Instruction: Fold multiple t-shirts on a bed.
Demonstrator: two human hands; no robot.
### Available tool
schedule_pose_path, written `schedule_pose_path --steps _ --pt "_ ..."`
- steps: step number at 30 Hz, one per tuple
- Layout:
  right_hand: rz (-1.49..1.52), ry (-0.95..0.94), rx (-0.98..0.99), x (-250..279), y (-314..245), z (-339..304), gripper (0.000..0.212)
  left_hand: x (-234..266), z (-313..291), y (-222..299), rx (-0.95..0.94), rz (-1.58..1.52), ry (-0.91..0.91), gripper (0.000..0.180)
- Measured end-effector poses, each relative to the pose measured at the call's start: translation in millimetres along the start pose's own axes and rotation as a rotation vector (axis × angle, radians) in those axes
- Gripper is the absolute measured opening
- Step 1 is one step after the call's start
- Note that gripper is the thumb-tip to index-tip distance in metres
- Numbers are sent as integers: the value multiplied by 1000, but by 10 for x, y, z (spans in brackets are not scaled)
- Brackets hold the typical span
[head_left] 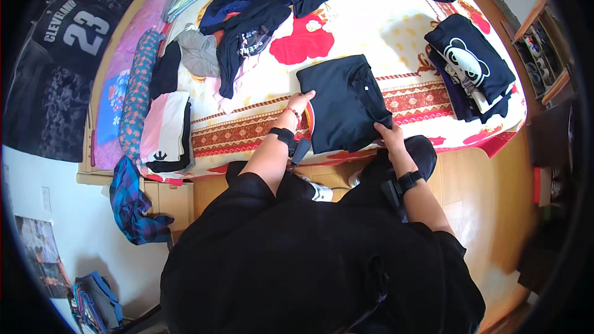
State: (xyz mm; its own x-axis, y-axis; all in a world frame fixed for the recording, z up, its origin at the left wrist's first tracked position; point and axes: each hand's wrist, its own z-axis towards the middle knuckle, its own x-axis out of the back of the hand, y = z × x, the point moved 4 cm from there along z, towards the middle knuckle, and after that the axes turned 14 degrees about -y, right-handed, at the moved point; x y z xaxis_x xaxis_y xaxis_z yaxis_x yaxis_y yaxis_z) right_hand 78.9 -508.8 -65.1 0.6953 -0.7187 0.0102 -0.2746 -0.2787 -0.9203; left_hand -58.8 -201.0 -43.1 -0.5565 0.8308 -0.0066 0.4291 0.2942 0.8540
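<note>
Spread across most of the view is a bed (pixel 371 25) covered with a cream sheet printed with red shapes and a patterned red band, seen from above by a person standing at its near edge on a wooden floor (pixel 495 198). Near that edge lies a folded black shirt (pixel 346 102), a neat dark rectangle with its collar showing toward the right side. The left hand (pixel 300 104) rests at the shirt's left edge, fingers (pixel 307 94) stretched almost flat and together, their tips touching the cloth; it presses rather than grips. The right hand (pixel 388 136) is at the shirt's near right corner, its fingers curled down onto the fabric; whether they pinch the corner or only press on it cannot be told from here. Both wrists carry dark bands, and the left also a thin red cord. To the right, well apart from the shirt, a pile of folded clothes (pixel 473 65) has a black top with a white panda face uppermost. At the far side of the bed lies a heap of unfolded dark clothes (pixel 278 6). On the left sit a grey garment (pixel 199 52), a folded pink and white stack (pixel 166 133), and a long flowered cushion (pixel 137 93). A blue plaid shirt (pixel 130 204) hangs off the bed's left corner, and dark jerseys (pixel 74 31) hang on the wall beyond.
</note>
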Motion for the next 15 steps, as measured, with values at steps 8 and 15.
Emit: schedule_pose_path --steps 8,15 --pt "-14 63 355 115 -1394 43 29 -342 -683 691 -509 -366 29 25" --pt "208 -173 637 5 -2791 -180 28 -354 -1823 1584 -828 -456 12 39"
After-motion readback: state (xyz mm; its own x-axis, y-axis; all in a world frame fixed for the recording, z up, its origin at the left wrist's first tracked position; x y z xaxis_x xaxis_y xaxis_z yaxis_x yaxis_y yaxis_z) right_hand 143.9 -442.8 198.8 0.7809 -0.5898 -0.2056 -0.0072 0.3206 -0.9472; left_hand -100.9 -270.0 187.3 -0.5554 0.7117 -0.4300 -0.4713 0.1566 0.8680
